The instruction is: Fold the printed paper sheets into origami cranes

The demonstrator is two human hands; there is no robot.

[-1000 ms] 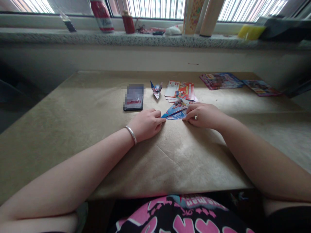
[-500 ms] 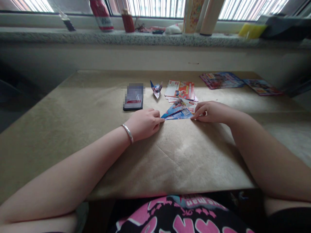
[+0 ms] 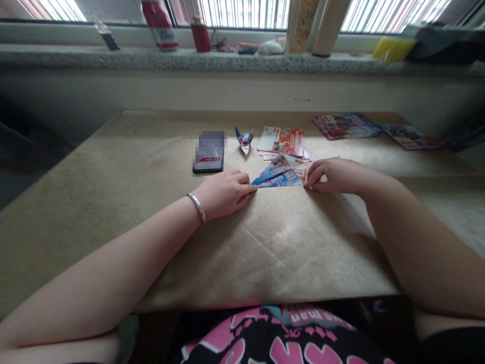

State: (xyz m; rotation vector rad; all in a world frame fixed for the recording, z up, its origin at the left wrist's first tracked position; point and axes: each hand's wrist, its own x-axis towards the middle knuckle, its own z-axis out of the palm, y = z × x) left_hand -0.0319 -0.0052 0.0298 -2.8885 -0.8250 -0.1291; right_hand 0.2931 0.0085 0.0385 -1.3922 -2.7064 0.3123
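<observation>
A folded sheet of printed blue paper (image 3: pixel 281 178) lies flat on the brown table (image 3: pixel 151 167), shaped like a long pointed triangle. My left hand (image 3: pixel 224 192) has its fingers pressed together on the paper's left tip. My right hand (image 3: pixel 333 175) pinches the paper's right end with curled fingers. A small folded paper crane (image 3: pixel 244 139) stands a little behind the paper.
A dark phone (image 3: pixel 208 151) lies left of the crane. A stack of red and white leaflets (image 3: pixel 281 141) sits behind the folded paper. Colourful booklets (image 3: pixel 345 125) lie at the far right. The windowsill (image 3: pixel 227 59) holds a red can, bottles and tubes.
My right hand has slid rightward along the folded paper, from its middle to its right end, uncovering more of it. My left hand has stayed on the left tip.
</observation>
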